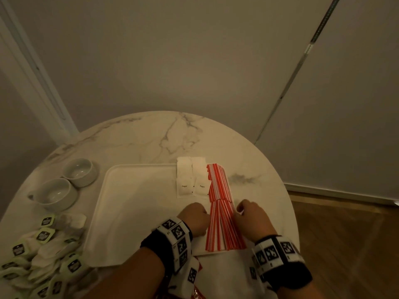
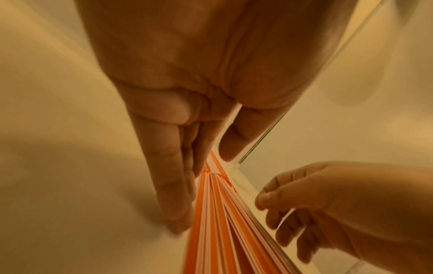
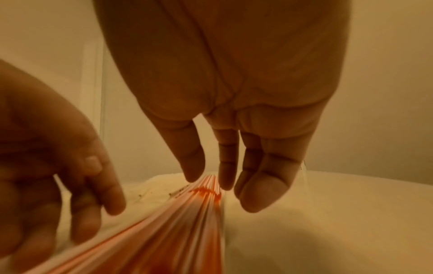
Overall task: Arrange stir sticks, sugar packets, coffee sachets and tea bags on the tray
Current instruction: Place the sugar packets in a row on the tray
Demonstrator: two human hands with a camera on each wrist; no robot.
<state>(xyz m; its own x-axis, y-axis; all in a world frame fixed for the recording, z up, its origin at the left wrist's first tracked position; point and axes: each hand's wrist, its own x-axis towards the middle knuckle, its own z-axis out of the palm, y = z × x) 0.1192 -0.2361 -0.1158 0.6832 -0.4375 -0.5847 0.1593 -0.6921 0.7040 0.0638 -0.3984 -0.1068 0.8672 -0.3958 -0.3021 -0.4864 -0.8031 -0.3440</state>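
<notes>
A white tray [image 1: 133, 212] lies on a round marble table [image 1: 164, 137]. Two white sugar packets [image 1: 191, 180] sit at its far right. Beside them, along the tray's right edge, lies a row of red-and-white striped stick sachets [image 1: 218, 182]. A second, fanned bunch of the same sachets [image 1: 224, 227] [image 2: 225, 231] [image 3: 175, 222] lies nearer me. My left hand [image 1: 200, 212] [image 2: 187, 166] presses straight fingers against the bunch's left side. My right hand [image 1: 244, 209] [image 3: 222, 157] touches its right side with relaxed fingers. Neither hand holds anything.
A heap of tea bags [image 1: 43, 251] with green tags lies on the table left of the tray. Two white cups [image 1: 56, 194] [image 1: 78, 171] stand behind the heap. A white packet with red print [image 1: 216, 275] lies under my wrists. The table edge curves close on the right.
</notes>
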